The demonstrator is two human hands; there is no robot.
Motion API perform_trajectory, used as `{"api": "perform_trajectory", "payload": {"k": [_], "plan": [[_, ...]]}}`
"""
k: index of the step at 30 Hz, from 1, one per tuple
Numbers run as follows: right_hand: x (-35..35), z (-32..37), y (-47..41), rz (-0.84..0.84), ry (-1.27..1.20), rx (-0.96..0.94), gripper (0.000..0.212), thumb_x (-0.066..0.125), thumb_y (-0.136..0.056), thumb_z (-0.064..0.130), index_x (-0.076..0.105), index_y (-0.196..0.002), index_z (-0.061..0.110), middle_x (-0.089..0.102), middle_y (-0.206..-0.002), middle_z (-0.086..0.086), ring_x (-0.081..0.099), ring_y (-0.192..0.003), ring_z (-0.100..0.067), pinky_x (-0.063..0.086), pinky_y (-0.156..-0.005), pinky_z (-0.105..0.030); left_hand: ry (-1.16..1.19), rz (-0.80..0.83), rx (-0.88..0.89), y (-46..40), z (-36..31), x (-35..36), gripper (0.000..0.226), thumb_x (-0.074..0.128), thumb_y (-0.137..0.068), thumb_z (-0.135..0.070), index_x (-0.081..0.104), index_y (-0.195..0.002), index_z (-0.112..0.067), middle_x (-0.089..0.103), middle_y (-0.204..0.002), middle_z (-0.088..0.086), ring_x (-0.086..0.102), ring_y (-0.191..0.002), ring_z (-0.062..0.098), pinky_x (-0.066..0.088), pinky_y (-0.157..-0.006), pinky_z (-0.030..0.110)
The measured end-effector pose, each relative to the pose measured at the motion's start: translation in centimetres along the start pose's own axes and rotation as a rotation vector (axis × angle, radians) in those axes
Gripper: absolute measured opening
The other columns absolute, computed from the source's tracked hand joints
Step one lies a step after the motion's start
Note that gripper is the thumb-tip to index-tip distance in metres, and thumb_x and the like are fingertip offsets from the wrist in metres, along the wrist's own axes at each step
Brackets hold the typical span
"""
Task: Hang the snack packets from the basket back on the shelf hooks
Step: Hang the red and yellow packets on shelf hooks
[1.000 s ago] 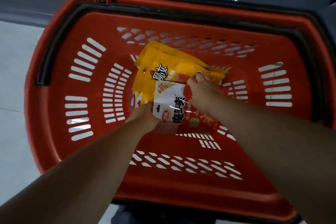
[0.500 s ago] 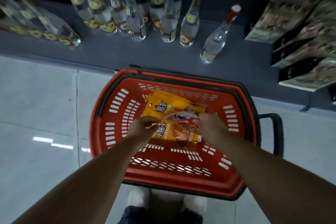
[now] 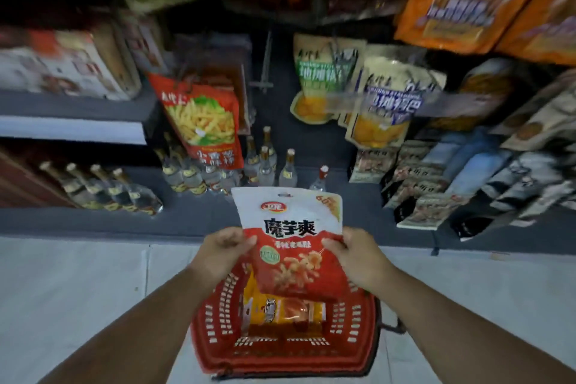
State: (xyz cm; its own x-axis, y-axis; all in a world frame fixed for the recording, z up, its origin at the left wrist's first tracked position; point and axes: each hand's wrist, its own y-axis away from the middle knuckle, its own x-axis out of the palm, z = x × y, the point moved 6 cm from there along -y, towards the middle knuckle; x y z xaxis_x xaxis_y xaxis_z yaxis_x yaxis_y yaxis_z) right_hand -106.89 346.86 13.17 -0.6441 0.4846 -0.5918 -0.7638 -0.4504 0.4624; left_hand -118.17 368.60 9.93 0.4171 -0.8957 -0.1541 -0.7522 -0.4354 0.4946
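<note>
Upright red-and-white snack packet (image 3: 293,237) above red basket (image 3: 215,349) of yellow packets (image 3: 280,310)

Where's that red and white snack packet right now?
The red and white snack packet is mid-frame, held upright between the left hand and right hand, above the red basket on the floor.

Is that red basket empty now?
No. Yellow and orange packets lie in the red plastic basket, under the lifted packet.
</note>
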Motion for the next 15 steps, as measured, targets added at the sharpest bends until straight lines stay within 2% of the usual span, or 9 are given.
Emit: {"api": "perform_trajectory", "payload": {"k": [2, 3, 4, 6, 7, 9, 12, 14, 15], "plan": [[-1.8, 0.0, 1.7, -0.026, -0.144, 0.016, 0.081, 0.046, -0.068, 0.082, 0.063, -0.098, 0.009, 0.07, -0.092, -0.016, 0.069, -0.084, -0.031, 0.055, -0.079, -0.051, 0.001, 0.065, 0.06, 2.0, -4.4, -0.3, 0.01, 0.072, -0.081, -0.014, 0.071, -0.083, -0.005, 0.076, -0.085, 0.014, 0.073, -0.078, 0.028, 0.06, -0.069, 0.033], [-2.9, 0.2, 2.4, -0.038, -0.215, 0.019, 0.094, 0.043, -0.057, 0.09, 0.062, -0.101, 0.009, 0.069, -0.094, -0.019, 0.068, -0.086, -0.035, 0.054, -0.079, -0.055, 0.006, 0.095, 0.093, 3.1, -6.6, -0.6, 0.01, 0.072, -0.082, -0.012, 0.071, -0.084, -0.002, 0.076, -0.086, 0.013, 0.073, -0.081, 0.03, 0.06, -0.071, 0.034], [-4.3, 1.5, 3.8, -0.045, -0.267, 0.016, 0.092, 0.046, -0.058, 0.088, 0.062, -0.103, 0.009, 0.068, -0.097, -0.021, 0.067, -0.089, -0.038, 0.053, -0.081, -0.057, 0.028, 0.119, 0.119, 4.1, -8.7, -0.9, 0.012, 0.071, -0.082, -0.011, 0.07, -0.083, 0.001, 0.076, -0.086, 0.013, 0.073, -0.082, 0.03, 0.059, -0.073, 0.036], [-8.0, 6.8, 8.2, -0.09, -0.35, 0.01, 0.046, 0.06, -0.083, 0.054, 0.064, -0.106, 0.015, 0.07, -0.098, -0.015, 0.066, -0.093, -0.037, 0.052, -0.088, -0.055, 0.025, 0.167, 0.191, 6.5, -13.4, -1.5, 0.029, 0.073, -0.08, -0.017, 0.063, -0.078, 0.009, 0.071, -0.08, 0.013, 0.07, -0.077, 0.025, 0.055, -0.073, 0.03], [-9.8, 8.9, 9.9, -0.101, -0.399, -0.014, 0.026, 0.06, -0.09, 0.035, 0.063, -0.109, 0.017, 0.072, -0.096, -0.008, 0.068, -0.092, -0.03, 0.054, -0.09, -0.046, -0.004, 0.187, 0.233, 7.6, -15.8, -1.8, 0.04, 0.076, -0.078, -0.026, 0.059, -0.075, 0.01, 0.065, -0.077, 0.013, 0.066, -0.075, 0.024, 0.052, -0.073, 0.027], [-13.2, 12.1, 12.7, -0.147, -0.45, -0.09, 0.017, 0.059, -0.093, 0.017, 0.064, -0.109, 0.016, 0.075, -0.091, 0.001, 0.072, -0.086, -0.019, 0.056, -0.085, -0.034, -0.034, 0.208, 0.299, 9.6, -20.3, -2.4, 0.041, 0.077, -0.076, -0.028, 0.055, -0.071, 0.007, 0.064, -0.073, 0.011, 0.063, -0.072, 0.022, 0.051, -0.069, 0.027], [-18.3, 17.3, 16.5, -0.268, -0.444, -0.186, 0.018, 0.059, -0.093, 0.012, 0.066, -0.109, 0.009, 0.077, -0.089, -0.005, 0.073, -0.085, -0.025, 0.058, -0.082, -0.042, -0.042, 0.187, 0.399, 13.3, -27.9, -3.3, 0.022, 0.07, -0.085, -0.015, 0.061, -0.074, 0.002, 0.072, -0.081, 0.018, 0.069, -0.078, 0.034, 0.056, -0.073, 0.043], [-21.6, 21.0, 19.2, -0.333, -0.474, -0.226, 0.018, 0.059, -0.093, 0.017, 0.067, -0.11, 0.015, 0.075, -0.091, -0.009, 0.072, -0.086, -0.03, 0.059, -0.079, -0.043, -0.073, 0.198, 0.47, 15.7, -32.9, -3.9, 0.02, 0.067, -0.088, -0.017, 0.063, -0.077, 0.0, 0.072, -0.08, 0.016, 0.067, -0.074, 0.03, 0.053, -0.068, 0.038], [-23.1, 22.9, 20.6, -0.367, -0.464, -0.259, 0.018, 0.061, -0.091, 0.028, 0.067, -0.107, 0.024, 0.074, -0.095, -0.011, 0.07, -0.089, -0.034, 0.058, -0.079, -0.046, -0.096, 0.194, 0.52, 17.1, -35.5, -4.2, 0.019, 0.067, -0.088, -0.019, 0.066, -0.08, -0.002, 0.073, -0.081, 0.013, 0.066, -0.073, 0.025, 0.051, -0.066, 0.036]]}}
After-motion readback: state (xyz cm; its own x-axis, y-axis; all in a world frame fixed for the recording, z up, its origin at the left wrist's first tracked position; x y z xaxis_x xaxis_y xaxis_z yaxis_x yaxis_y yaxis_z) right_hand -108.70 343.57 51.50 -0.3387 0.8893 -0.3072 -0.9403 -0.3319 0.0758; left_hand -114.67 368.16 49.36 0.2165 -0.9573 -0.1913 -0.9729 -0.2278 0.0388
